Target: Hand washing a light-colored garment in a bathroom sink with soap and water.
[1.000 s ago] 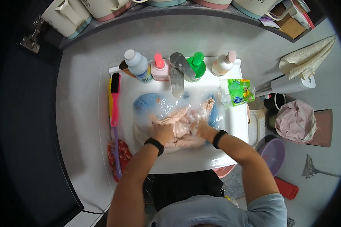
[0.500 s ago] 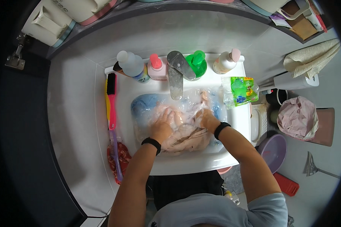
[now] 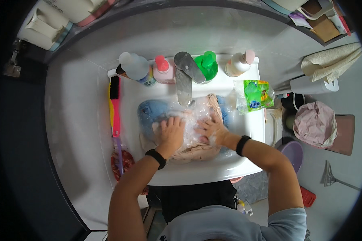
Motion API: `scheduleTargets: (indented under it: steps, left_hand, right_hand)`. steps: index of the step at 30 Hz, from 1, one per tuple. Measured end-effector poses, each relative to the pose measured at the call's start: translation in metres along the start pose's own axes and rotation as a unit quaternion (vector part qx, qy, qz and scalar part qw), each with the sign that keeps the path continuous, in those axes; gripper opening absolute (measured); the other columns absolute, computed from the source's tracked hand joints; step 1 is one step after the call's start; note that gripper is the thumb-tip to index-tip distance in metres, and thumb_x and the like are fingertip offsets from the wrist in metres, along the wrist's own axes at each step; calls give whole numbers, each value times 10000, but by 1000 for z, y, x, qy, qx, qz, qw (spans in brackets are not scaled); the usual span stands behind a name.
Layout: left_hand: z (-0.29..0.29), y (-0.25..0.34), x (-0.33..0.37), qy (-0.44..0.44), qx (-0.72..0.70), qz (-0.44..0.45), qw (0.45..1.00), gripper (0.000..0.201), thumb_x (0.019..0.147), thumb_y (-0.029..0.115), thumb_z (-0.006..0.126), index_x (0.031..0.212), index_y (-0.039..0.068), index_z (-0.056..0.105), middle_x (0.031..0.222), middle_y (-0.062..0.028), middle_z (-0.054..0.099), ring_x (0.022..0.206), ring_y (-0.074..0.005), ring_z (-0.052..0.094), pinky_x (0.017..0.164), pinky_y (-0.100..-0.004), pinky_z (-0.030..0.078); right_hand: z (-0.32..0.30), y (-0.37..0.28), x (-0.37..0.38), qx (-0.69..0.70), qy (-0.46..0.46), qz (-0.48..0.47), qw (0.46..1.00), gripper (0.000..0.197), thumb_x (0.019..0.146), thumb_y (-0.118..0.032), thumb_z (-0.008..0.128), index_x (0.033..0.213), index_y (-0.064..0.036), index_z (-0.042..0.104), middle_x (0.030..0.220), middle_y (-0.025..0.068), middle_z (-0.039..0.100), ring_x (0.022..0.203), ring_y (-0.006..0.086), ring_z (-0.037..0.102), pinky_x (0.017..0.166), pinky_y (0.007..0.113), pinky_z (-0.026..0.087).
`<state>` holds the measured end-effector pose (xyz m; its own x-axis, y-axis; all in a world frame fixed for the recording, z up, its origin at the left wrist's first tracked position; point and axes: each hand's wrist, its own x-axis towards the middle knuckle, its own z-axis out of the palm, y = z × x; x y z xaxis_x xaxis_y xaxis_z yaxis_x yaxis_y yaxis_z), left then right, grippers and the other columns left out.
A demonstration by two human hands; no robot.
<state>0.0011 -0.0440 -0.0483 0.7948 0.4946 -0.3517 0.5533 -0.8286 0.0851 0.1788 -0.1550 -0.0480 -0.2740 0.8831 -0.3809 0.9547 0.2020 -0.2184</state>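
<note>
In a white washbasin (image 3: 205, 176) a beige cloth (image 3: 197, 154) and blue cloth (image 3: 151, 111) lie in sudsy water. My left hand (image 3: 172, 133) rests palm down on the foamy beige cloth, its fingers stretched forward. To its right, my right hand (image 3: 214, 131) presses on the same wet cloth with its fingers spread wide. Neither hand is wrapped round anything. White foam (image 3: 192, 124) covers the fabric between them, and a beige fold stands up beyond the right hand. The grey tap (image 3: 184, 90) reaches over the basin just ahead. How deep the cloth goes is hidden by suds.
Along the back rim stand a pink pump bottle (image 3: 163, 71), a green pump bottle (image 3: 207, 69) and a white pump bottle (image 3: 237, 65). A green packet (image 3: 254, 96) lies on the right rim. On the left edge are a pink brush (image 3: 116, 108) and a purple comb (image 3: 118, 154).
My right hand has opened out from its closed hold on the cloth and now lies flat. My left hand has shifted slightly. The beige cloth is pushed down and spread under more foam.
</note>
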Motion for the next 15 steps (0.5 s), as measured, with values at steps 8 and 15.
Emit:
scheduleTargets:
  steps: [8, 15]
  left_hand:
    - [26, 6, 24, -23, -60, -83, 994, 450, 835, 336, 398, 1204, 85, 455, 1348, -107, 313, 1180, -267, 362, 968, -468, 224]
    - [65, -27, 30, -300, -156, -106, 935, 433, 825, 288, 380, 1173, 76, 526, 1310, -169, 371, 1152, -284, 407, 1002, -545, 126]
  right_hand:
    - [12, -10, 28, -108, -150, 229, 956, 455, 816, -358, 402, 1211, -156, 503, 1409, 91, 241, 1302, 348, 156, 1006, 613, 22]
    - [49, 20, 40, 143, -191, 254, 937, 407, 831, -308, 369, 1178, -167, 530, 1339, 91, 372, 1306, 350, 150, 1017, 589, 38]
